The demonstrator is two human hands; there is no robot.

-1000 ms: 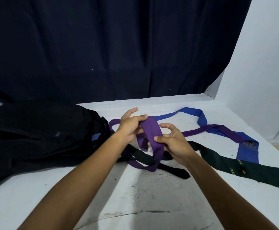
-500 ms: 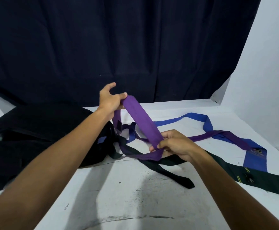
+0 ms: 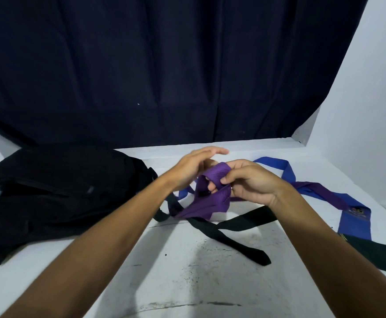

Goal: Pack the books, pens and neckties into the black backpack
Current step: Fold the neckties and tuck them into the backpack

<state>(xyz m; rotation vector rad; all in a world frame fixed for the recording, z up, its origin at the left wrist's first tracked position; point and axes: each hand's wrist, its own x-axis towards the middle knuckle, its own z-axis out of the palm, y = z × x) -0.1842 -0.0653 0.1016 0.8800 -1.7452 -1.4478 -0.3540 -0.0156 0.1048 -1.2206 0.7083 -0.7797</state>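
My right hand (image 3: 249,182) grips the purple necktie (image 3: 212,198), which is wound in a loop around its fingers above the white table (image 3: 187,271). My left hand (image 3: 192,167) sits just left of the loop with its fingers stretched out, touching the purple fabric from behind. The rest of the purple tie trails right over the blue necktie (image 3: 354,223). A black necktie (image 3: 233,235) lies crossed under my hands. The black backpack (image 3: 49,196) lies flat at the left. No books or pens are in view.
A dark curtain (image 3: 164,65) hangs behind the table. A white wall (image 3: 370,99) borders the right side. The black tie's wide end (image 3: 380,251) runs off the right edge.
My left hand came down and right from its raised position and let go its pinch. The stretched purple band is now folded into a loop on my right hand's fingers.
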